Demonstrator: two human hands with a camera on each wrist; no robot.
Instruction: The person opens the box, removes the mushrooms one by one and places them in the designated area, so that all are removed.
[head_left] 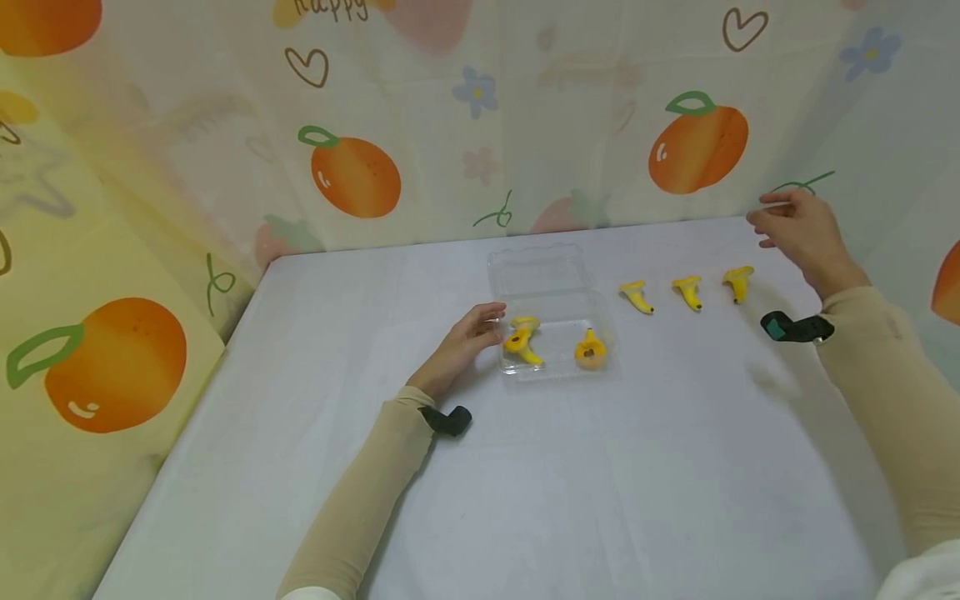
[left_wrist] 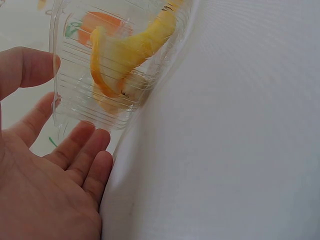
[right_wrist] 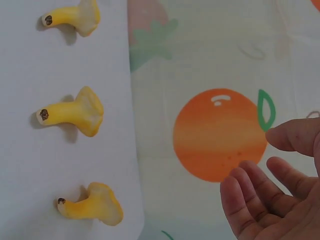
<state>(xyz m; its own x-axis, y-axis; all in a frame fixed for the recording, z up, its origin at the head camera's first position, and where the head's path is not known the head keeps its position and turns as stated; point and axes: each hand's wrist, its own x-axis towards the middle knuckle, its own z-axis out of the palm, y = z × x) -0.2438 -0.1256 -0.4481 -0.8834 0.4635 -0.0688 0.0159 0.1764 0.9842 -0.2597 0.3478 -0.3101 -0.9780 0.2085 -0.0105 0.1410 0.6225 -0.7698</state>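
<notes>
A clear plastic clamshell box (head_left: 558, 375) lies with its lid (head_left: 538, 268) folded back. Inside are several yellow trumpet-shaped mushroom pieces, including an upright-looking one (head_left: 590, 352) at the right and a pair overlapping at the left, one with a long stem (head_left: 531, 356). My left hand (head_left: 465, 340) is beside the box's left wall, thumb and fingertips right at the rim, fingers loosely extended. My right hand (head_left: 801, 233) hovers above the table's far right, fingers slightly bent, with nothing in it. Nearest to it is a mushroom piece (head_left: 738, 283), the rightmost of three in a row.
Two other mushroom pieces, one in the middle (head_left: 687, 292) and one at the left (head_left: 637, 296), complete the row right of the box. White cloth covers the table (head_left: 600, 500). A fruit-print curtain (head_left: 420, 100) hangs along its back edge and left side.
</notes>
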